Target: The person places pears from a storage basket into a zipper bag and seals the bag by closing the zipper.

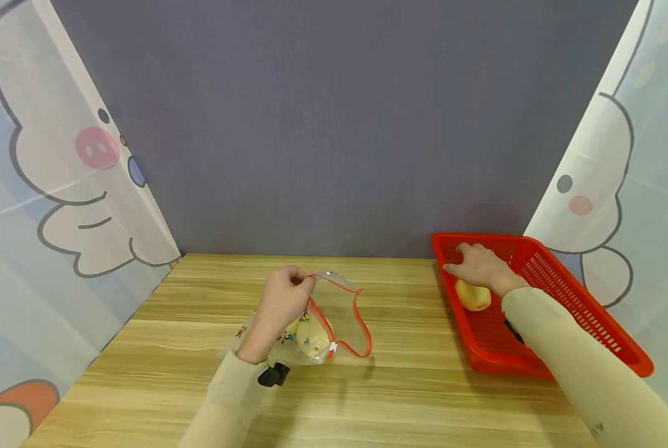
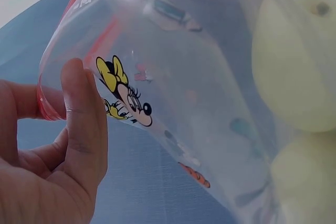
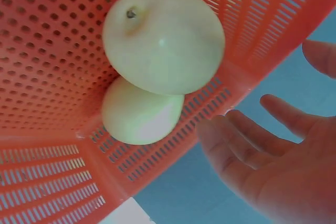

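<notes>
My left hand [image 1: 280, 302] pinches the red-edged mouth of a clear zip bag [image 1: 342, 311] printed with cartoon figures. The bag lies on the table with its mouth spread toward the right. Pale yellow pear-like fruit [image 1: 313, 337] shows inside; the left wrist view has two pieces [image 2: 294, 61], partly cut off by the frame. Over the far left part of a red basket [image 1: 464, 339], my right hand [image 1: 482, 267] hovers with fingers spread and nothing held. Two more such fruits, an upper one [image 3: 163, 40] and a lower one [image 3: 140, 115], sit in the basket, overlapping in the right wrist view.
The slotted basket stands at the right of the wooden table [image 1: 401, 398]. A grey panel [image 1: 323, 124] rises behind the table. Cartoon-printed curtains [image 1: 65, 236] hang on both sides.
</notes>
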Demonstrator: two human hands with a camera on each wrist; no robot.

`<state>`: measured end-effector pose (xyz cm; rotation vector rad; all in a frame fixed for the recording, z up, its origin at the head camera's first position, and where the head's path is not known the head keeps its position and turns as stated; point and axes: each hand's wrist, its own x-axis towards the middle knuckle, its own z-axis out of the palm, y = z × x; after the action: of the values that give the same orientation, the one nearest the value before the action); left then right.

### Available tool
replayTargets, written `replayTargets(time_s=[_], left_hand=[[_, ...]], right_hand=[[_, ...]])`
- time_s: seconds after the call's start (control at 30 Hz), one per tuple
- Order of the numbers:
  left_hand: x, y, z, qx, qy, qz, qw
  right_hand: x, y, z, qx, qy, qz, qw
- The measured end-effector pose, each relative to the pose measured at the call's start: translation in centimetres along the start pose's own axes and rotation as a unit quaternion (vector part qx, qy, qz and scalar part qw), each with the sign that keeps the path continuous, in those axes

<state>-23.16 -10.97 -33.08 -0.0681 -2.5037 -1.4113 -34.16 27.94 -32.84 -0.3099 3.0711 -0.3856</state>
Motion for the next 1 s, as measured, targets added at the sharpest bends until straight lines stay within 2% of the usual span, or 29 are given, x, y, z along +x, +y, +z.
replayTargets(time_s=[0.3, 0.83, 1.0], left_hand=[[-0.2, 0.1, -0.1, -0.004, -0.004, -0.002, 1.0000], [-0.1, 0.0, 0.0, 0.002, 0.004, 0.007, 1.0000], [-0.1, -0.1, 0.0, 0.004, 0.002, 0.006, 1.0000]], right_hand=[[0.4, 1.2, 0.4, 0.014, -0.005, -0.005, 0.9999], [0.7, 2.6, 1.6, -0.020, -0.080, -0.014, 0.9965], [0.5, 3.0, 1.8, 0.005, -0.117, -0.011, 0.9931]])
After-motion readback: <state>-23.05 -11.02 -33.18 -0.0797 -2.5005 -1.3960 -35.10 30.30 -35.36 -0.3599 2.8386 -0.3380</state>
